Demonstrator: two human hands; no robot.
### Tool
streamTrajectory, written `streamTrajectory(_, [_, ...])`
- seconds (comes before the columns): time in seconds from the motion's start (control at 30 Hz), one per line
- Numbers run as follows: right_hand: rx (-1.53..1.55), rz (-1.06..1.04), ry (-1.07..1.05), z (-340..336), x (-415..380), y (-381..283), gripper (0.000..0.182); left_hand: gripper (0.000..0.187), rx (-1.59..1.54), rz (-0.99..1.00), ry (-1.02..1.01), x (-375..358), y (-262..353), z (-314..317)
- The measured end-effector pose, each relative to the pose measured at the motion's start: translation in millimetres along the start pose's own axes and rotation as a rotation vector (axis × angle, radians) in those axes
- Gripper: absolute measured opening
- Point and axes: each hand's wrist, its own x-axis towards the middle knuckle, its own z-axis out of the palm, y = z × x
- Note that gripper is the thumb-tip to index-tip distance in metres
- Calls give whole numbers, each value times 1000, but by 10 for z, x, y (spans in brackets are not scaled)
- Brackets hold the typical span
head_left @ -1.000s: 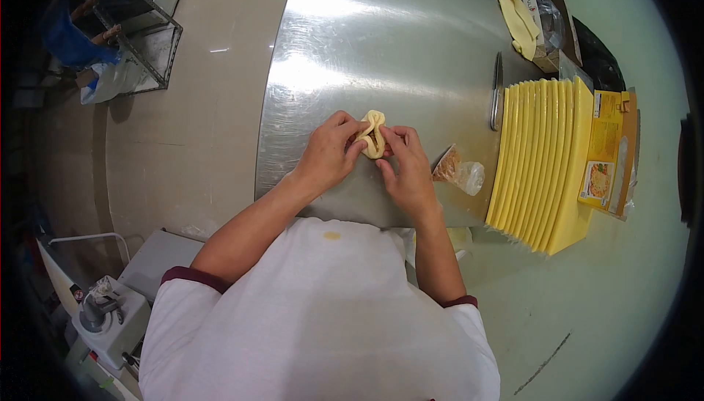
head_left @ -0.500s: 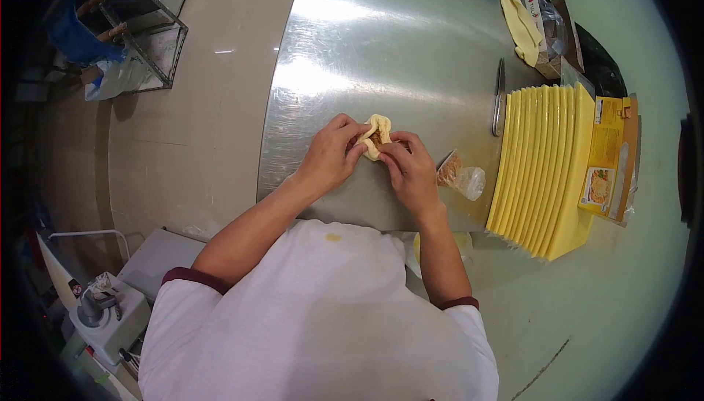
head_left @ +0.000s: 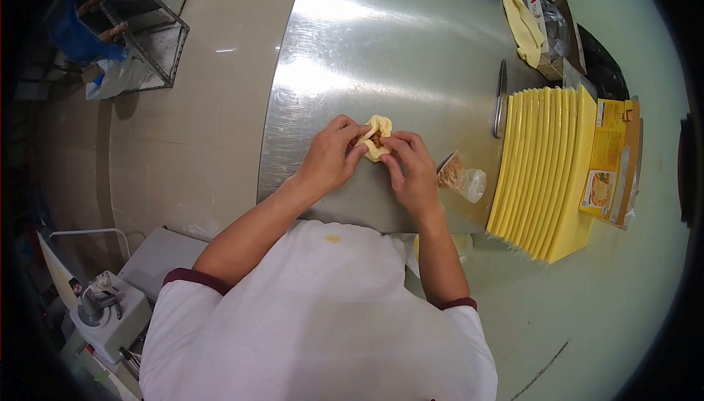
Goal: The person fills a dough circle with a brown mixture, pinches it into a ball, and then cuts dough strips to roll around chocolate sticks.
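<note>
A small piece of pale yellow dough [head_left: 378, 124] with brown crumbly filling [head_left: 377, 140] in its middle is held over the steel table. Its edges fold up around the filling, and the top stays partly uncovered. My left hand [head_left: 329, 153] pinches the dough's left edge between thumb and fingers. From the right, my right hand [head_left: 413, 174] grips the opposite edge with thumb and fingertips. Just right of that hand lies a clear plastic bag [head_left: 468, 181] with brown filling in it.
Many yellow plastic-wrapped slabs [head_left: 543, 170] stand in a row on the right, beside a yellow printed box [head_left: 606, 155]. A knife [head_left: 501, 100] lies left of them. Farther back, a long dough strip [head_left: 519, 20] rests by an open carton [head_left: 561, 31]. The steel table [head_left: 381, 42] ends at the left.
My right hand's fingers have shifted slightly along the dough's right edge, and its upper fingers are nearer the filling. The left hand keeps its hold almost unmoved.
</note>
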Motion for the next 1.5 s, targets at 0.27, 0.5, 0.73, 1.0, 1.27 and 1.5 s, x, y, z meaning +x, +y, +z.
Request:
streamTrajectory(0.27, [7, 35, 97, 98, -47, 80, 48, 34, 28, 31, 3, 3, -23, 17])
streamTrajectory(0.5, [89, 58, 163, 176, -3, -5, 42, 34, 80, 105, 2, -17, 35, 8])
streamTrajectory(0.73, [68, 73, 202, 230, -12, -41, 38, 28, 82, 93, -1, 2, 22, 54])
streamTrajectory(1.0, [146, 109, 182, 155, -18, -101, 38, 15, 95, 88, 45, 50, 38, 73])
streamTrajectory(1.27, [45, 92, 208, 275, 0, -41, 41, 19, 122, 135, 59, 31, 33, 138])
streamTrajectory(1.5, [-30, 98, 29, -162, 147, -73, 57, 54, 43, 176, 182, -138, 73, -11])
